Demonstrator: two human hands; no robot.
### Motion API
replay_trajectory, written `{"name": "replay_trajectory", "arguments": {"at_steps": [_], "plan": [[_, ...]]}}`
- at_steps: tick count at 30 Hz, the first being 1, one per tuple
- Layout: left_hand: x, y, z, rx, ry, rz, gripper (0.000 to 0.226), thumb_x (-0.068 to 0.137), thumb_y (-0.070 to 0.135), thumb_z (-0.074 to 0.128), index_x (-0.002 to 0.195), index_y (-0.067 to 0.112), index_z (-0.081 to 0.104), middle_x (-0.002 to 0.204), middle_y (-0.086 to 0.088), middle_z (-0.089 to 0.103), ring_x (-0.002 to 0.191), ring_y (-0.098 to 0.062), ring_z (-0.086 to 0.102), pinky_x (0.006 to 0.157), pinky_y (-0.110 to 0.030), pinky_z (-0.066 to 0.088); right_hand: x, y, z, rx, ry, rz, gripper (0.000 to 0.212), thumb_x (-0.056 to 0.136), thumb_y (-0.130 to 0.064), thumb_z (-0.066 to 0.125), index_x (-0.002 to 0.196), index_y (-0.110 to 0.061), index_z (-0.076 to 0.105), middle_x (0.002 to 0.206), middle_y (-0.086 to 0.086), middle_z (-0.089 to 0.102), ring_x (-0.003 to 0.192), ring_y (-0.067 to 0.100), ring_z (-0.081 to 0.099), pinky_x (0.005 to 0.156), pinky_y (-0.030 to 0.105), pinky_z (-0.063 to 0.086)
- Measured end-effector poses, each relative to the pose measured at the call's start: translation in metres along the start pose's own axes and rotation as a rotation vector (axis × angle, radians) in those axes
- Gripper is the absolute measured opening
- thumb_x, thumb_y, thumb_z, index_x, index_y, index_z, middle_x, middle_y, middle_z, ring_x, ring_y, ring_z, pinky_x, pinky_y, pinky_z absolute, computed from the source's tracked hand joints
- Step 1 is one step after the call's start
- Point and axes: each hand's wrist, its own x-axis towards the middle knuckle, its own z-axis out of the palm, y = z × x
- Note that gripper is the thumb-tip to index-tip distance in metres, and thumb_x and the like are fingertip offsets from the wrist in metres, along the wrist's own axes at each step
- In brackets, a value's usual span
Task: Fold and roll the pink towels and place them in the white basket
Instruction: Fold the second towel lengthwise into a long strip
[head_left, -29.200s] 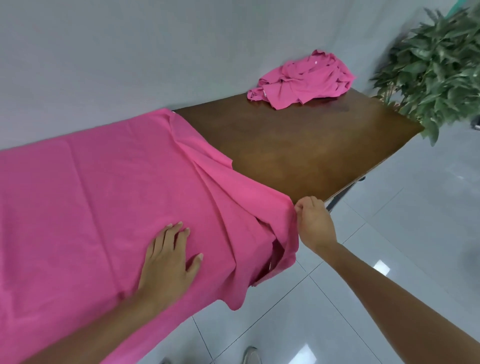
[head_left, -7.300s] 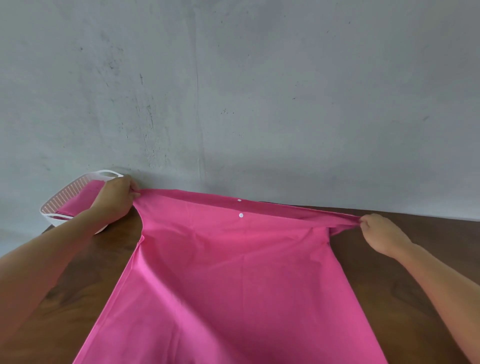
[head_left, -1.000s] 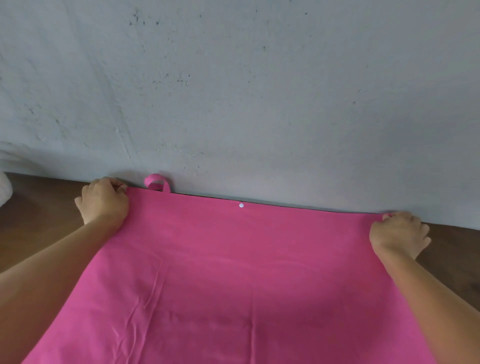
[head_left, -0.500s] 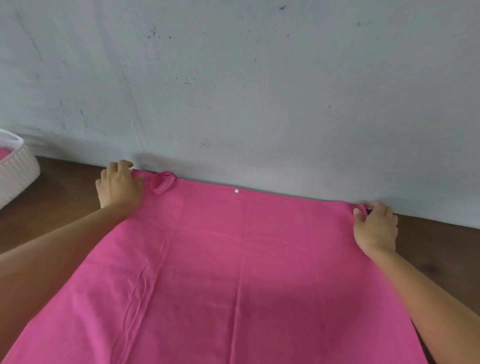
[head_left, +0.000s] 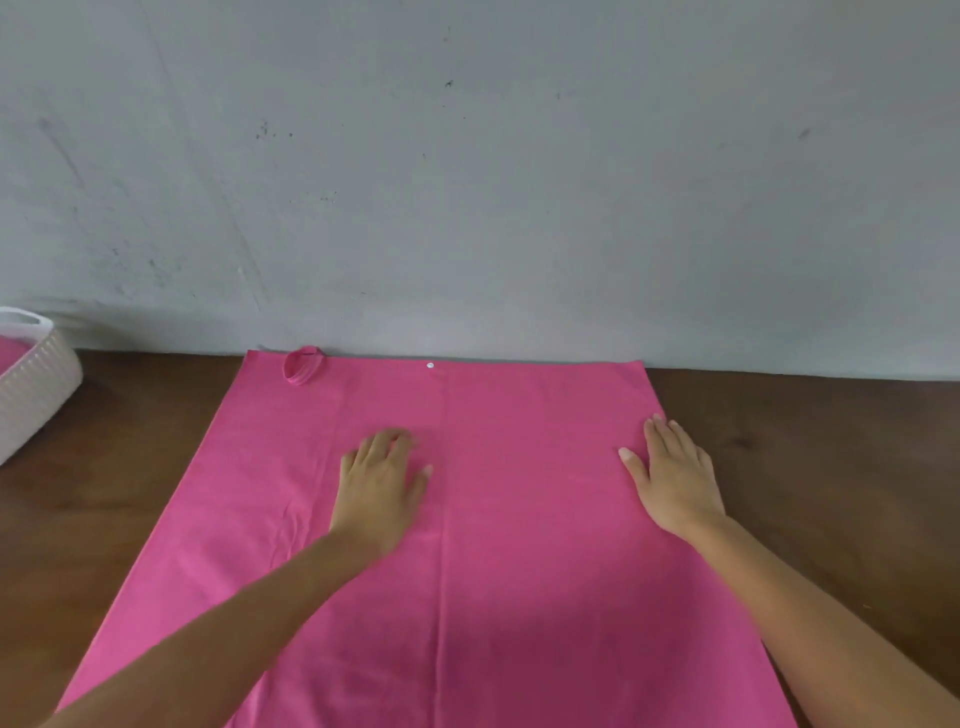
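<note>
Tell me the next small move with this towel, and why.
Probably sweep the left hand outward toward the towel's left edge. The pink towel lies spread on the table with both palms flat on it, the right hand already at the right edge, and soft creases show left of the left hand.

Pink towel (head_left: 519, 545) flat, white basket (head_left: 36, 384) leftward

Grey wall behind a dark wooden table

A plain grey wall (head_left: 519, 156) fills the upper half, its surface (matte, unevenly lit) marked with faint diagonal scuffs and small dark specks. Below it a dark brown wooden table (head_left: 805, 467) butts straight against the wall, its grain showing at both sides under soft, even light.
</note>
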Motion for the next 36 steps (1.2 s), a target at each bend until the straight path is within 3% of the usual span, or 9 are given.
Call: {"name": "replay_trajectory", "arguments": {"at_steps": [2,5,8,15,21,32,34,36], "plan": [[-0.017,0.025,0.01,-0.016,-0.07,0.115,0.054,0.095,0.051,0.041,0.131,0.017,0.061,0.139,-0.004,0.057,0.132,-0.027,0.051,0.102,-0.048,0.045,-0.02,0.005,0.001,-0.001,-0.009,0.0,0.081,0.099,-0.064,0.008,0.161,-0.013,0.012,0.169,0.0,0.009,0.156,0.017,0.003,0.124,0.042,0.015],[-0.036,0.048,0.024,0.023,-0.249,0.23,0.074,0.095,0.065,0.02,0.154,0.024,0.038,0.165,0.003,0.026,0.155,-0.019,0.016,0.122,-0.044,0.024,-0.054,0.009,0.002,-0.007,-0.034,0.004,0.079,0.099,-0.064,0.009,0.162,-0.015,0.008,0.169,-0.002,0.005,0.156,0.017,0.0,0.124,0.041,0.011],[-0.047,0.052,0.032,0.114,-0.322,0.277,0.08,0.093,0.071,0.002,0.162,0.031,0.013,0.17,0.006,-0.001,0.156,-0.015,-0.006,0.127,-0.044,0.009,-0.093,0.015,0.004,-0.003,-0.051,0.009,0.077,0.1,-0.063,0.009,0.162,-0.017,0.003,0.17,-0.004,0.0,0.156,0.016,-0.003,0.124,0.038,0.006],[-0.048,0.052,0.031,0.108,-0.273,0.288,0.078,0.095,0.069,0.006,0.161,0.029,0.021,0.17,0.002,0.009,0.157,-0.019,0.004,0.126,-0.043,0.011,-0.183,0.027,0.007,-0.002,-0.127,0.016,0.078,0.096,-0.066,0.002,0.16,-0.024,-0.012,0.166,-0.012,-0.018,0.153,0.01,-0.015,0.124,0.034,-0.003],[-0.048,0.052,0.03,0.118,-0.274,0.309,0.07,0.101,0.063,0.018,0.16,0.025,0.023,0.169,-0.003,0.014,0.156,-0.024,0.009,0.125,-0.047,0.015,-0.274,0.033,0.014,-0.055,-0.147,0.091,0.088,0.084,-0.074,-0.017,0.159,-0.028,-0.017,0.164,-0.018,-0.023,0.153,0.01,-0.016,0.119,0.028,-0.004],[-0.048,0.052,0.027,0.11,-0.292,0.326,0.069,0.103,0.06,0.02,0.159,0.022,0.024,0.168,-0.009,0.017,0.155,-0.029,0.011,0.124,-0.051,0.016,-0.406,0.029,0.024,-0.071,-0.178,0.333,0.082,0.082,-0.074,-0.026,0.151,-0.031,-0.031,0.163,-0.014,-0.025,0.154,0.017,-0.016,0.126,0.043,0.01],[-0.048,0.052,0.027,0.105,-0.289,0.332,0.068,0.103,0.06,0.021,0.159,0.021,0.026,0.167,-0.01,0.019,0.155,-0.03,0.012,0.124,-0.052,0.017,-0.42,0.026,0.024,-0.087,-0.191,0.383,0.077,0.083,-0.072,-0.023,0.147,-0.031,-0.037,0.164,-0.011,-0.024,0.155,0.02,-0.016,0.125,0.044,0.012],[-0.048,0.052,0.027,0.103,-0.288,0.341,0.068,0.103,0.059,0.022,0.159,0.02,0.027,0.167,-0.01,0.019,0.154,-0.031,0.013,0.123,-0.052,0.017,-0.428,0.023,0.025,-0.054,-0.192,0.45,0.083,0.084,-0.073,-0.016,0.152,-0.028,-0.029,0.167,-0.009,-0.019,0.155,0.02,-0.014,0.124,0.044,0.012]]}}
